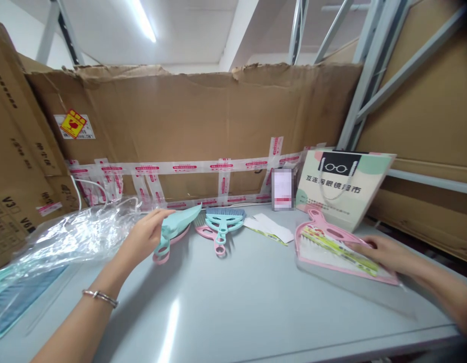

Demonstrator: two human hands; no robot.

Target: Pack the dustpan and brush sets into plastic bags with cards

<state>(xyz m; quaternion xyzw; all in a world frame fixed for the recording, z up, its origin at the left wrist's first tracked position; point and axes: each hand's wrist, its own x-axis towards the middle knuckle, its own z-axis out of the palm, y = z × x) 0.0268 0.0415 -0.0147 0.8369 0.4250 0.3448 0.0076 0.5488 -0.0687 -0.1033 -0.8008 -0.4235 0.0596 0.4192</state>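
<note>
My left hand (144,234) grips the edge of a teal dustpan (176,222), which lies over a pink dustpan (180,236) that is mostly hidden. To the right of them are small hand brushes: a teal one with blue bristles (224,222) and a pink one (206,232) partly under it. At the right, my right hand (384,254) is closed on the side of a pink brush-and-dustpan set (320,259). A green printed card (342,252) lies across that set, which seems to be in a clear bag.
Crumpled clear plastic bags (85,232) lie at the left, over a teal-and-blue set (25,297). White and green paper cards (271,228), a phone (282,189) and a printed paper bag (342,186) stand or lie at the back. A taped cardboard wall (203,121) borders the grey table (233,302).
</note>
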